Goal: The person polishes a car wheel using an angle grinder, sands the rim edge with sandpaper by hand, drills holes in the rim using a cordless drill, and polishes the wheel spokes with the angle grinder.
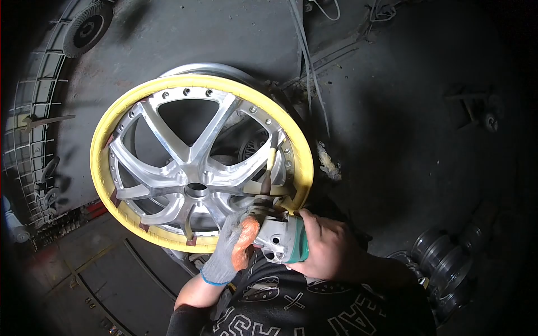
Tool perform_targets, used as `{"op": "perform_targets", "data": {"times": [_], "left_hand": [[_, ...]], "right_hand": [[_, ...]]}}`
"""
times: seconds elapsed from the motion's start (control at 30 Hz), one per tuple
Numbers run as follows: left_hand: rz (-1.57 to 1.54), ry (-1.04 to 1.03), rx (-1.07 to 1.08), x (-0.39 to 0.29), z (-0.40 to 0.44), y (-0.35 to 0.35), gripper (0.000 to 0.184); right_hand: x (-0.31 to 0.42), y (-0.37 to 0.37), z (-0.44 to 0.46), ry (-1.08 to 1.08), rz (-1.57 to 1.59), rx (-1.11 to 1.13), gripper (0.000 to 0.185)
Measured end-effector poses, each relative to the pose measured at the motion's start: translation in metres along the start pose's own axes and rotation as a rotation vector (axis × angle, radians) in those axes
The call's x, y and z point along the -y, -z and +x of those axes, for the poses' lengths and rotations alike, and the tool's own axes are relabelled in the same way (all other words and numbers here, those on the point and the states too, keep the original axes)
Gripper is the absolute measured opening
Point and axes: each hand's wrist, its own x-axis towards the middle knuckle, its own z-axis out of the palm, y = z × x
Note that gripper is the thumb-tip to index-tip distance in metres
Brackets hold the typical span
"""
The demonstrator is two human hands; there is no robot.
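Observation:
A silver multi-spoke wheel rim [193,162] with yellow tape [101,151] wrapped around its outer lip fills the middle of the view. My left hand [232,249], in a grey glove with an orange patch, is wrapped round the head end of a power tool [277,238] with a grey metal housing and green body. Bare, my right hand [328,243] grips the green body from the right. From the tool's head a narrow attachment with a yellow band [271,159] reaches up over the rim's right side, close to a spoke. Its exact contact is unclear.
A wire rack [39,123] stands at the left, with a round brush-like wheel [87,31] at its top. Cables [307,56] hang behind the rim. More metal rims [443,263] are stacked at the lower right. A crumpled pale object [328,162] lies right of the rim.

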Motion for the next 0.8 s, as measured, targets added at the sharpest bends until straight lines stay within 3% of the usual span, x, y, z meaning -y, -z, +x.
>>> {"op": "perform_targets", "data": {"times": [0.13, 0.23, 0.3, 0.43, 0.5, 0.8], "left_hand": [[0.117, -0.061, 0.015, 0.007, 0.004, 0.006, 0.039], [0.378, 0.18, -0.078, 0.004, 0.006, 0.007, 0.04], [-0.202, 0.186, -0.085, -0.004, 0.006, -0.002, 0.041], [-0.188, 0.173, -0.047, -0.02, 0.001, -0.008, 0.039], [-0.324, 0.314, -0.129, -0.035, 0.003, -0.019, 0.035], [-0.336, 0.352, -0.185, -0.031, 0.015, -0.02, 0.036]], "right_hand": [[-0.006, 0.001, 0.002, 0.022, 0.025, -0.027, 0.088], [-0.006, 0.003, 0.003, 0.026, 0.026, -0.035, 0.089], [-0.004, 0.005, 0.003, 0.021, 0.023, -0.032, 0.088], [-0.001, 0.008, 0.003, 0.014, 0.046, 0.014, 0.087], [0.001, 0.011, 0.003, 0.019, 0.049, 0.031, 0.087], [-0.004, 0.011, 0.004, 0.019, 0.075, -0.028, 0.087]]}}
